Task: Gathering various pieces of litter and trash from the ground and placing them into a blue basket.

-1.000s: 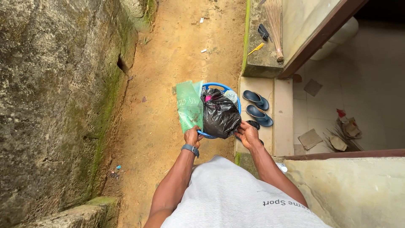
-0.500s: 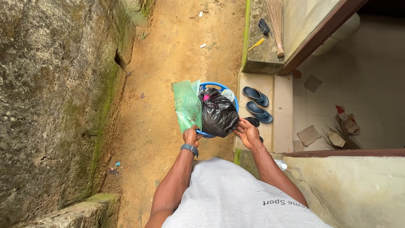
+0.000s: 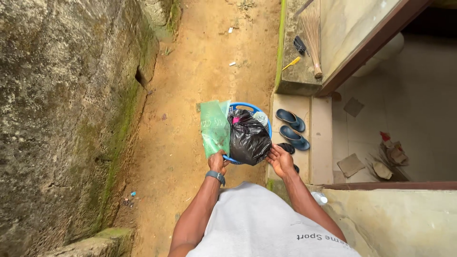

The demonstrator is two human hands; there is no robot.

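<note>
Head view, looking straight down: the person's left hand (image 3: 218, 162) is clamped on the near rim of a blue basket (image 3: 248, 107), with a green plastic sheet (image 3: 214, 127) pinned against that same side. The right hand (image 3: 281, 160) lies open, fingers spread, against the lower right of the black bag (image 3: 249, 137) that fills the basket; half a second ago it sat much the same, and a second ago its fingers were more curled at the bag's edge. The whole load has dropped slightly lower in view and the ground scene has slid down with it. Left of the basket runs a strip of bare dirt path (image 3: 190, 85), hemmed by a mossy rock wall (image 3: 62, 119). Right of it a tiled step (image 3: 290, 102) carries a pair of blue slippers (image 3: 291, 126), just beside the basket, with an open doorway beyond.
</note>
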